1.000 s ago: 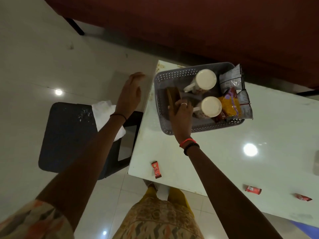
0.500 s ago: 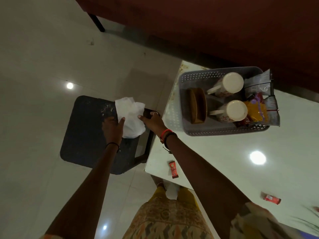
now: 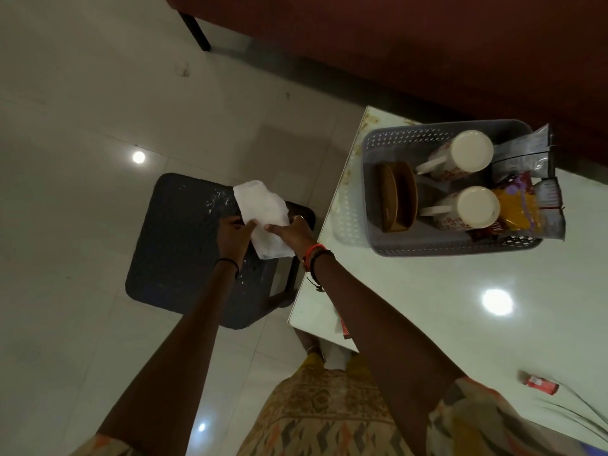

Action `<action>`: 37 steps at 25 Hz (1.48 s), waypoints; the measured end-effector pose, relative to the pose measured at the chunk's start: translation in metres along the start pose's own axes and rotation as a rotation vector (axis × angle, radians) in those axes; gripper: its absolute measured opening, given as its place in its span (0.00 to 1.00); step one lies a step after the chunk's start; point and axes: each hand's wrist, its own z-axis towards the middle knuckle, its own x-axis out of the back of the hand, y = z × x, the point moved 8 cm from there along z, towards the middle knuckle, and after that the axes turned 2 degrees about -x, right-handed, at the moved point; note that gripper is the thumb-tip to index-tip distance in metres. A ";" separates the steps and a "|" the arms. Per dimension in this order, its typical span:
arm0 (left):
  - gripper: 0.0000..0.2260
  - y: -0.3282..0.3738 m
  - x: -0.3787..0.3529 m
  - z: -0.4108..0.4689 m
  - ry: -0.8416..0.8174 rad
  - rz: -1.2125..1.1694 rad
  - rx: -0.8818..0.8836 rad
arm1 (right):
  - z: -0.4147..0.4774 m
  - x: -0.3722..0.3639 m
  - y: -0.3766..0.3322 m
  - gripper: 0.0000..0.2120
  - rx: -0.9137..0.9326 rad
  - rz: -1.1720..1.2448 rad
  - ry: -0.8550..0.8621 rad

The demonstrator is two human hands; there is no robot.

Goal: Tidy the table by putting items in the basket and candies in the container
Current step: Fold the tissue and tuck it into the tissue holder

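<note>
Both hands have closed in on the white cloth (image 3: pixel 263 218) since the earlier frame. Left hand (image 3: pixel 234 237) grips its left edge; right hand (image 3: pixel 291 233) grips its right side, over the dark stool (image 3: pixel 177 245). Gray basket (image 3: pixel 424 246) stands on the white table (image 3: pixel 427 307), holding two mugs. One red candy (image 3: pixel 541 386) lies near the table's front edge.

White cloth (image 3: pixel 263 222) on a dark grey stool (image 3: pixel 184 245). Grey basket (image 3: pixel 388 143) with dotted walls holds 2 cream mugs (image 3: pixel 473 151) with red print, a brown dish (image 3: pixel 396 195) and a yellow-purple packet (image 3: pixel 518 205). Red candy (image 3: pixel 541 385) on the white table (image 3: pixel 427 307). Orange wristband (image 3: pixel 312 253).
</note>
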 end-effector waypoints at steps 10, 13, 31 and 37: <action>0.07 0.039 -0.016 -0.038 -0.241 -0.186 -0.030 | -0.044 0.044 0.003 0.32 0.081 0.226 -0.095; 0.05 0.064 -0.024 -0.055 -0.237 -0.004 -0.167 | -0.071 0.086 -0.012 0.41 0.364 0.021 0.104; 0.28 0.150 -0.126 -0.167 -0.704 0.522 -0.675 | -0.149 0.206 0.026 0.16 0.499 -0.265 0.197; 0.15 0.135 -0.149 -0.162 -0.796 0.156 -0.289 | -0.144 0.224 0.058 0.05 0.290 0.425 0.033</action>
